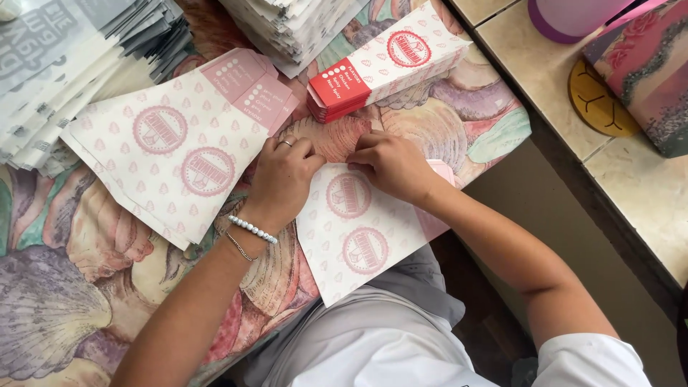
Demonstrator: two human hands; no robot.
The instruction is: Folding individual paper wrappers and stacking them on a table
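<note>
Item: flat paper carton blank (355, 233), pressed under both hands at its top edge.

Left hand (283, 179) and right hand (390, 166) sit side by side with curled fingers, fingertips bearing down on the blank's upper edge; neither is closed around it. The blank lies just below the grip, running toward the person's lap, over a shell-patterned tablecloth (79, 287). White paper, pale pink leaf print, two round pink seals, pink side flap. To crease well, both thumbs should probably press evenly along one line. Left of the grip: fanned blanks (175, 143). Above it: folded red-ended cartons (383, 64).
</note>
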